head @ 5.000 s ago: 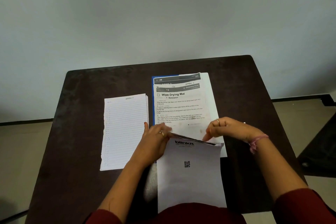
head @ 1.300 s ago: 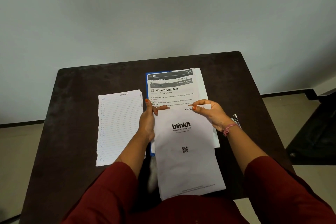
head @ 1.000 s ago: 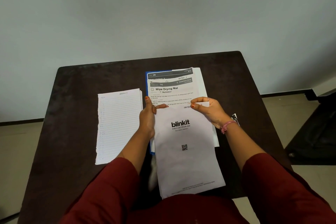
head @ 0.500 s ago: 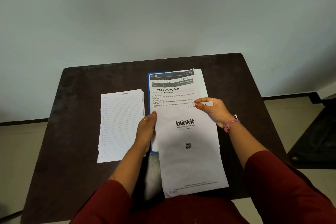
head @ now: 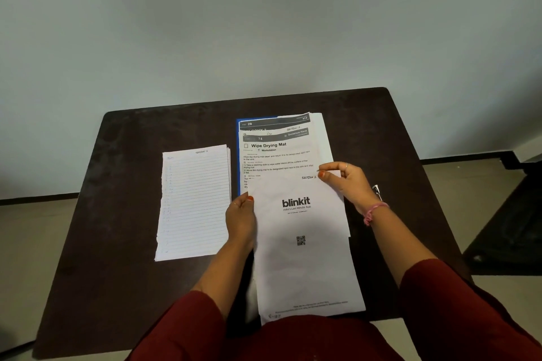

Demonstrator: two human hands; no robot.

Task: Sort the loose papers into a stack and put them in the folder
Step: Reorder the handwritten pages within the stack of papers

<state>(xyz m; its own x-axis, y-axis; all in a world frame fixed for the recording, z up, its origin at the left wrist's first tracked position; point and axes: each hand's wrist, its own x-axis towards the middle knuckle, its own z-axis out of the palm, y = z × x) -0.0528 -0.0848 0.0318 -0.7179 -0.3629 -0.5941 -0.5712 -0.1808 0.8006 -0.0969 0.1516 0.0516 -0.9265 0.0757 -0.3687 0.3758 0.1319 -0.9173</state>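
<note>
Blinkit sheet (head: 305,243): white, black logo, QR code; lies over printed stack (head: 278,152) on blue folder (head: 238,155).
Left hand (head: 242,220): grips sheet's left edge.
Right hand (head: 343,179): pinches top right corner.

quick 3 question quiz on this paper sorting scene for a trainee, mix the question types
1. True or false: the lined sheets lie to the left of the blue folder.
2. Which hand pinches the top corner of the blinkit sheet? A) left hand B) right hand C) neither
3. Fill in: the bold heading on the printed page above the blinkit sheet reads "Wipe ______ Mat".

Key: 1 true; 2 B; 3 Drying
</note>
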